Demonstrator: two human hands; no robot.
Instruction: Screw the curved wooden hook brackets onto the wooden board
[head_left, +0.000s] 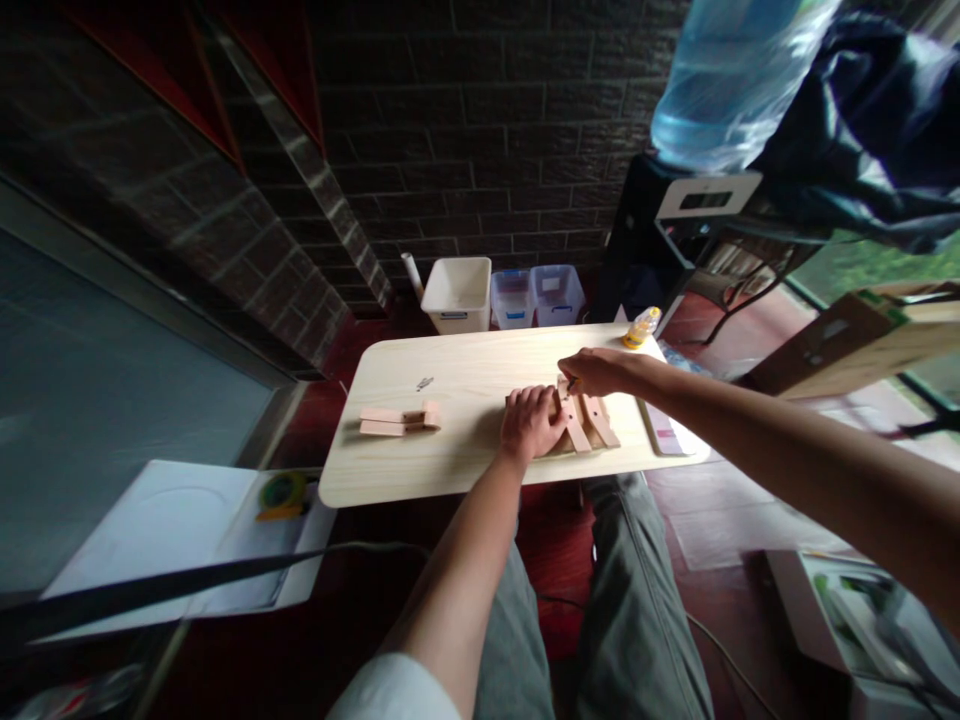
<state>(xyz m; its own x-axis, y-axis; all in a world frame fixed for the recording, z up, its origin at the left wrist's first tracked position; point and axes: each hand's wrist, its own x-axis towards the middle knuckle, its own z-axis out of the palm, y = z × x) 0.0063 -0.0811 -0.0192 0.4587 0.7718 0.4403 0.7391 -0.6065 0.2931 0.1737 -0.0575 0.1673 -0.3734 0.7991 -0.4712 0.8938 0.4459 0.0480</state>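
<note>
My left hand (534,422) lies over the left side of a wooden assembly on the table, its fingers curled on the wood and holding it down. My right hand (596,371) is closed at the assembly's far edge. Something small, dark and yellowish shows by its fingers; its kind is hidden. Two slanted wooden slats (577,430) with dark holes stick out toward me from under the hands. Farther left lie joined wooden pieces (401,421), and beyond them a small heap of dark metal hardware (425,383), too small to name.
The pale tabletop (457,460) has rounded corners. A yellow-and-clear container (642,328) stands at its far right corner; a flat pale item (666,430) lies at the right end. Behind are a cream bin (457,318) and two clear bins (556,312). A water dispenser (652,220) stands back right.
</note>
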